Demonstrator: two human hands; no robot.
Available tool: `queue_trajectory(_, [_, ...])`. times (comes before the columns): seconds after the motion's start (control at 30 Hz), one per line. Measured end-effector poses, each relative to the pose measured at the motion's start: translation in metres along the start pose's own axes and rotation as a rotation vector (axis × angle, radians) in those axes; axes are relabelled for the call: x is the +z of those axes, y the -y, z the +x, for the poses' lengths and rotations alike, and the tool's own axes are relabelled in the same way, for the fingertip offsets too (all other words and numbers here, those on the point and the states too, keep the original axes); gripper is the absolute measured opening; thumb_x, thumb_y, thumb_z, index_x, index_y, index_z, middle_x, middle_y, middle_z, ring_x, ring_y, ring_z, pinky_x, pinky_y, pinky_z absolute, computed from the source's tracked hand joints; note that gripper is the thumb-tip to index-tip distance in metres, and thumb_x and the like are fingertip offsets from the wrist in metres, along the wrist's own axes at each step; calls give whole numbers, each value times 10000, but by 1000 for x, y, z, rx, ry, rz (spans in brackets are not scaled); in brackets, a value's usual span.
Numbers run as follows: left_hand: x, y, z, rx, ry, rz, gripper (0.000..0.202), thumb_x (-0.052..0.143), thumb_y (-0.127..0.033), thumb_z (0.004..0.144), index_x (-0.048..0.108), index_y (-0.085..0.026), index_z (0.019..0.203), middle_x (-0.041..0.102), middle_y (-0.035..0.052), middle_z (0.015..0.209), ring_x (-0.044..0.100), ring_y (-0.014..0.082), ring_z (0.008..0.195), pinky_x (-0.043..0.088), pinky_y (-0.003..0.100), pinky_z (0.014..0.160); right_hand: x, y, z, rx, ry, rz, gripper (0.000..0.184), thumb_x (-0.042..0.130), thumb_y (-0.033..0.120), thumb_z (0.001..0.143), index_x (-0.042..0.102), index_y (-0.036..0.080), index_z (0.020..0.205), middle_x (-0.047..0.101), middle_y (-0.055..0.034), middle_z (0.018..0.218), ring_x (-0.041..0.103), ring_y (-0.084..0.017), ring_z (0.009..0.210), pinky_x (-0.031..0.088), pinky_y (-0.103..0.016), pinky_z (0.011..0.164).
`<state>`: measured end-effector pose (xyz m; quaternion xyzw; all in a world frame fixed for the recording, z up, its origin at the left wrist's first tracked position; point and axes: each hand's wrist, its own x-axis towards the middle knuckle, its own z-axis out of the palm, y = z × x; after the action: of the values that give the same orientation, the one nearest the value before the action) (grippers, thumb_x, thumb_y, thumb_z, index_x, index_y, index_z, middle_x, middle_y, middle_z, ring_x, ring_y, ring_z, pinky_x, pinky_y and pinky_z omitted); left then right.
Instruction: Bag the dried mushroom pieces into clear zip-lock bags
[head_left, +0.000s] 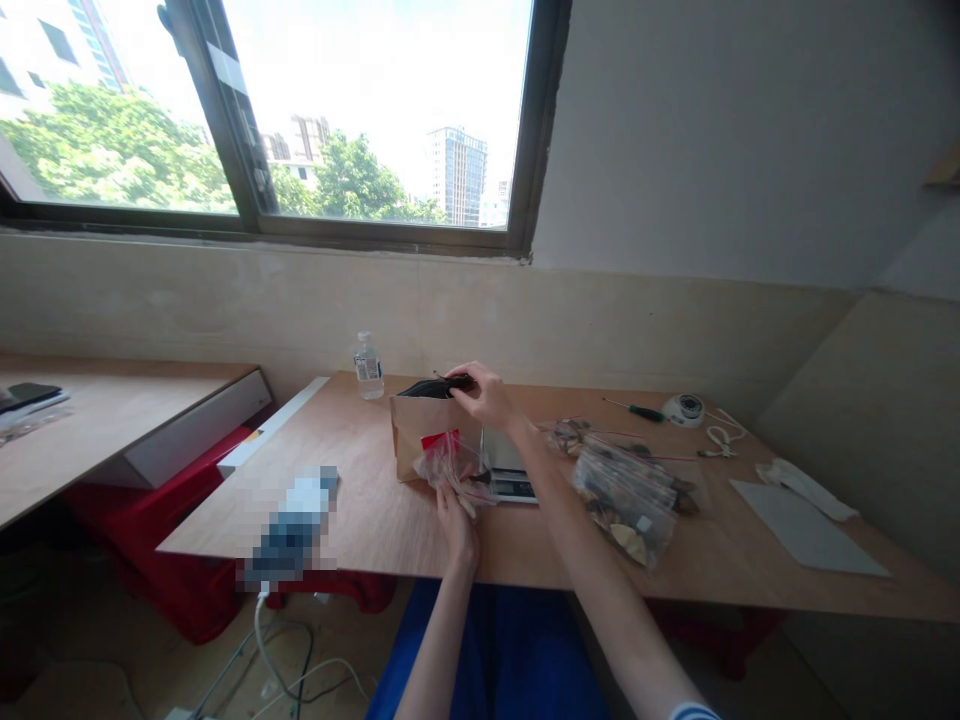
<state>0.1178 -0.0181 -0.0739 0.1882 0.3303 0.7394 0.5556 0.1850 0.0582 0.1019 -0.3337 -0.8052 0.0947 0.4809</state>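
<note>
Farthest left, a side desk [112,430] holds a black phone [30,398] near its edge, with a red cloth [157,560] hanging below. On the plywood table [375,510], a blurred object [291,525] lies at the front edge, and a plastic water bottle [368,366] stands upright near the wall. Next along, an upright brown paper bag [420,440] has a soft black item [435,387] at its mouth. The right hand [484,395] is closed over that item, its fingers curled on top, so the item sits directly under the grip at the bag's upper rim. Lower down, the left hand [456,527] is closed on the bottom of a clear zip bag [454,470] with a red strip, which sits just in front of the paper bag. A digital scale [508,465] lies just beside it, partly behind the right forearm. Farther right are 2 clear bags of dried slices [626,500], then a green-handled screwdriver [637,412], a round white device [684,410], a white cable [720,437], a white strip of cloth [806,490] and a grey sheet [806,530].
</note>
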Motion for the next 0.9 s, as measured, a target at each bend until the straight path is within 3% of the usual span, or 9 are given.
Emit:
queue_trajectory(0.23, [-5, 7, 4, 26, -4, 24, 366, 478, -450, 850, 610, -193, 1075, 674, 74, 1056, 639, 159, 927, 484, 289, 836, 1, 16, -11, -48, 130, -229, 241, 492, 326, 887, 664, 182, 975, 499, -83, 1090, 483, -192, 1036, 352, -360, 960])
queue_trajectory(0.33, [-9, 11, 8, 29, -26, 26, 377, 495, -446, 843, 593, -207, 1117, 666, 64, 1078, 627, 164, 972, 471, 296, 872, 1, 26, -19, -36, 20, -232, 281, 449, 277, 905, 606, 228, 1133, 515, -77, 1165, 443, -207, 1113, 295, -391, 1006])
queue_trajectory(0.43, [-11, 14, 11, 30, -58, 16, 389, 494, -462, 841, 595, -211, 1121, 657, 58, 1096, 612, 169, 1014, 461, 299, 898, -2, 29, -35, 69, -71, -68, 291, 395, 151, 873, 625, 194, 1047, 581, -66, 1047, 525, -175, 998, 390, -325, 908])
queue_trajectory(0.53, [-12, 15, 11, 27, -76, 3, 429, 457, -514, 847, 598, -211, 1114, 643, 70, 1128, 600, 176, 1041, 461, 306, 903, -2, 23, -60, 246, 149, 53, 299, 384, 72, 803, 658, 176, 862, 636, -32, 854, 584, -144, 779, 445, -256, 723])
queue_trajectory(0.6, [-12, 14, 9, 33, -77, -5, 449, 439, -538, 847, 592, -217, 1121, 629, 75, 1161, 589, 175, 1064, 458, 303, 910, 2, 17, -78, 322, 366, 52, 293, 403, 47, 770, 667, 167, 803, 657, -32, 813, 590, -141, 723, 441, -245, 684])
queue_trajectory(0.67, [-12, 13, 7, 52, -72, 0, 445, 439, -539, 848, 589, -220, 1120, 619, 74, 1181, 580, 168, 1080, 449, 295, 920, 8, 11, -92, 347, 497, 6, 262, 438, 25, 740, 664, 154, 764, 666, -42, 790, 592, -154, 722, 438, -251, 689])
queue_trajectory(0.9, [-11, 9, 6, 45, -70, -15, 457, 434, -551, 844, 605, -202, 1085, 648, 81, 1122, 607, 169, 1025, 450, 303, 912, 20, 6, -109, 303, 515, 22, 297, 517, -40, 665, 648, 158, 844, 676, -40, 898, 607, -171, 829, 447, -259, 770])
